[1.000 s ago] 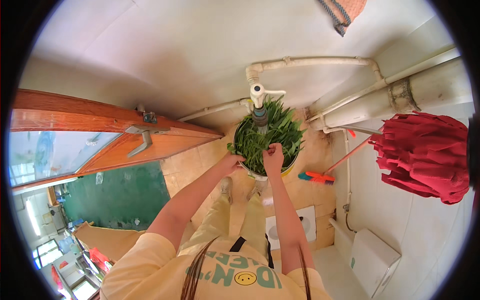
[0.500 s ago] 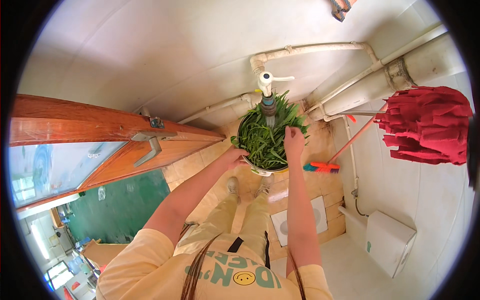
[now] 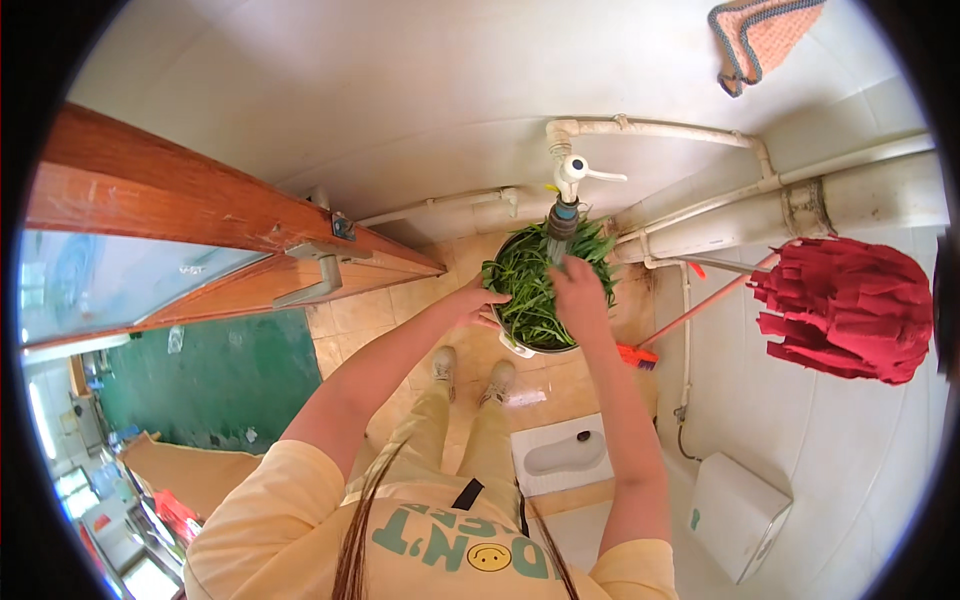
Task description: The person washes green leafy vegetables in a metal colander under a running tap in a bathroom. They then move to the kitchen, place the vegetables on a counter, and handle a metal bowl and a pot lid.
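Note:
Long, narrow leafy greens (image 3: 530,300) are heaped in a round pot (image 3: 518,347), which shows mostly at its rim and pale handle. My left hand (image 3: 484,303) grips the pot's left side, the thumb over the rim. Above the heap, a white lever tap (image 3: 572,172) with a dark and blue nozzle (image 3: 563,218) runs a stream of water (image 3: 556,251) onto the leaves. Beside this stream my right hand (image 3: 582,295) is closed, fingers curled down on the greens; its fingertips are slightly blurred and partly hidden.
A wooden door (image 3: 200,210) with a metal handle stands open at the left. At the right hang a red mop head (image 3: 850,310) and an orange broom (image 3: 637,355). A squat toilet (image 3: 562,458) lies behind my right forearm. White pipes (image 3: 700,232) run along the wall.
My right hand has moved from the right side of the heap inward to the water stream. My left hand keeps its hold on the pot. The view has shifted, showing more of the hanging cloth.

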Tool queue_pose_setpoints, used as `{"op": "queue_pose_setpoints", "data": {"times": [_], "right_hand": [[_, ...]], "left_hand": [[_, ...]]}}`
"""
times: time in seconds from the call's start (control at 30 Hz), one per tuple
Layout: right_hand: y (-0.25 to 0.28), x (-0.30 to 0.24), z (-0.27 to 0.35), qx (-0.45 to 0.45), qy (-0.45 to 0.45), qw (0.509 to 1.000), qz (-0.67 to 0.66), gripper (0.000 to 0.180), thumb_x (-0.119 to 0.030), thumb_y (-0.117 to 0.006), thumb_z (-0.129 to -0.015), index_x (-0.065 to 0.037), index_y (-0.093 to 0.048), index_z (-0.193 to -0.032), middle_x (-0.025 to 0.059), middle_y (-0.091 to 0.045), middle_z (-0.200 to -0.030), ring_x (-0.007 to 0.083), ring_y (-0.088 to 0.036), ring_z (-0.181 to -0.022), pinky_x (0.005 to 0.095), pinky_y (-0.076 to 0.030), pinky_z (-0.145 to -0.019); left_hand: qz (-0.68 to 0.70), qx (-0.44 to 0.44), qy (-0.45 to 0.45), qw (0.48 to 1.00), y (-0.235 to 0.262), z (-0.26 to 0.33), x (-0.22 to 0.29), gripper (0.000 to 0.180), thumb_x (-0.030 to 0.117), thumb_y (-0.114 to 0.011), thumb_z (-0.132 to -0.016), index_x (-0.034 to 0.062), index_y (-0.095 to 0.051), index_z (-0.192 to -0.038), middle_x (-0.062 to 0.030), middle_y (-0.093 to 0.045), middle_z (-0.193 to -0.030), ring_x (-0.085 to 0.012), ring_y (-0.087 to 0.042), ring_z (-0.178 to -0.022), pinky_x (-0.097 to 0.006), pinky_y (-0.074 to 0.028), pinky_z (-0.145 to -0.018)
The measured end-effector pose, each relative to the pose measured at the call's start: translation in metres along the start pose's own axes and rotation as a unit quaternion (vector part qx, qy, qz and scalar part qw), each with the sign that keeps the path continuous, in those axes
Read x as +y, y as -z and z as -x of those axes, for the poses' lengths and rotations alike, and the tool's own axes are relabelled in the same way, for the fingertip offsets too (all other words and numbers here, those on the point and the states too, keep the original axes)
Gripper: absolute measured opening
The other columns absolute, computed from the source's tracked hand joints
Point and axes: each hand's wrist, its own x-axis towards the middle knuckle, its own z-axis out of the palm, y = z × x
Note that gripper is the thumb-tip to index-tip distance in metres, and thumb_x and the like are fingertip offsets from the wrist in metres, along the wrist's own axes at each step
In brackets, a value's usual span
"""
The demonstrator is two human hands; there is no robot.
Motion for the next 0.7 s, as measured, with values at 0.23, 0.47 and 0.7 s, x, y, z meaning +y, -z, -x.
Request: {"op": "queue_pose_setpoints", "data": {"times": [0.23, 0.47, 0.7], "right_hand": [[-0.045, 0.007, -0.005, -0.136, 0.096, 0.986, 0.005, 0.062, -0.007, -0.068, -0.055, -0.011, -0.047, -0.114, 0.0099, -0.043, -0.119, 0.0307, -0.035, -0.118, 0.0495, -0.031, -0.094], [-0.051, 0.03, 0.03, -0.055, -0.017, 0.969, -0.242, 0.041, -0.007, -0.067, -0.063, -0.003, -0.054, -0.102, 0.0098, -0.056, -0.099, 0.0237, -0.051, -0.099, 0.0405, -0.039, -0.084], [-0.106, 0.085, 0.031, -0.04, -0.199, 0.933, -0.298, 0.044, -0.029, -0.07, -0.07, 0.0, -0.056, -0.1, 0.0108, -0.062, -0.084, 0.0239, -0.057, -0.08, 0.0368, -0.043, -0.073]], "left_hand": [[-0.049, -0.014, -0.014, 0.999, -0.031, 0.014, 0.006, 0.077, 0.011, -0.067, -0.074, 0.017, -0.017, -0.133, -0.0121, -0.04, -0.124, -0.0284, -0.05, -0.105, -0.051, -0.045, -0.082], [-0.033, -0.014, -0.041, 0.999, -0.011, 0.005, -0.024, 0.081, 0.014, -0.069, -0.073, 0.0136, -0.015, -0.133, -0.0143, -0.041, -0.122, -0.0281, -0.05, -0.103, -0.05, -0.047, -0.078], [-0.094, 0.006, -0.049, 0.994, -0.037, -0.014, -0.025, 0.088, 0.016, -0.071, -0.07, 0.0138, -0.011, -0.134, -0.015, -0.043, -0.119, -0.028, -0.049, -0.104, -0.049, -0.049, -0.077]]}}
